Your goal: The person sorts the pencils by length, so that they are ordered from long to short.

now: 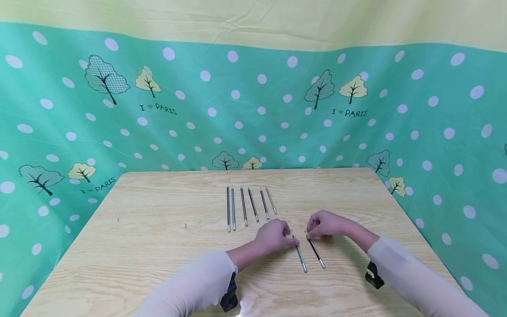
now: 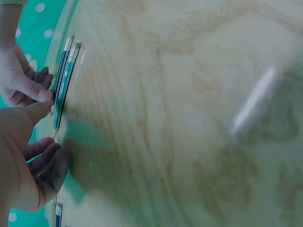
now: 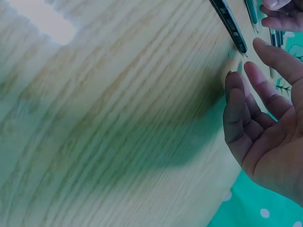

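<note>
A teal pencil (image 1: 300, 255) and a black pencil (image 1: 316, 252) lie side by side at the right of the table, eraser ends toward me. My left hand (image 1: 274, 236) is at the far, pointed end of the teal pencil; in the left wrist view its thumb and fingers stand apart on either side of the tip. At the black pencil's point is my right hand (image 1: 326, 223). Its thumb and index fingertip flank the tip with a gap in the right wrist view, the other fingers loosely bent.
Farther back, several pencils stand in a spread row, among them a teal one (image 1: 233, 209), a black one (image 1: 253, 204) and a tan one (image 1: 271, 201). A tiny grey object (image 1: 185, 226) lies left on the wooden table (image 1: 130, 264). A patterned green curtain (image 1: 261, 110) hangs behind.
</note>
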A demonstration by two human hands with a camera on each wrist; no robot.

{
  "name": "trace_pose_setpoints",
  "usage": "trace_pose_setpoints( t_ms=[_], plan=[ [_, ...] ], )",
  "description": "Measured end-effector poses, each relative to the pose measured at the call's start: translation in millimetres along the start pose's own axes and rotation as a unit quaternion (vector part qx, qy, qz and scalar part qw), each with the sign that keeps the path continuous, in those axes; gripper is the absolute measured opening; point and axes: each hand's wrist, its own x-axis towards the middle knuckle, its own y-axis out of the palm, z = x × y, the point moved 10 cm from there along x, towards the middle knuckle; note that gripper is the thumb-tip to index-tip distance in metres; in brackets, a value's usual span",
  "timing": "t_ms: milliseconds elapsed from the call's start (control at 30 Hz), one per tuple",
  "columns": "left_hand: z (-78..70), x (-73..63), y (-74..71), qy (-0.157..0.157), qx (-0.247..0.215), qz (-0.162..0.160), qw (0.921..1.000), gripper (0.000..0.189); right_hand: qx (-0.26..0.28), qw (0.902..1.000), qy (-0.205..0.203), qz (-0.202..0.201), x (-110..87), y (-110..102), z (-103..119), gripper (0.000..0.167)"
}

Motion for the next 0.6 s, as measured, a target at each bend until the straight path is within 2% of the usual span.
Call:
trace_pose_setpoints(
  t_ms=[200, 433, 600],
  plan=[
    [-4.3, -4.0, 2.7, -0.011, 0.037, -0.024, 0.9990, 0.044, 0.004, 0.9999, -0.008, 0.007, -1.7, 4.3, 2.1, 0.019],
    [-8.3, -4.1, 4.9, -0.021, 0.080, -0.035, 0.9959, 0.045, 0.006, 0.9998, -0.018, 0.010, -0.2, 10.0, 2.4, 0.020],
    [-7.1, -4.0, 6.8, -0.032, 0.064, -0.027, 0.9971, 0.038, 0.007, 0.9998, -0.020, 0.004, -0.7, 12.4, 4.6, 0.023]
  ],
)
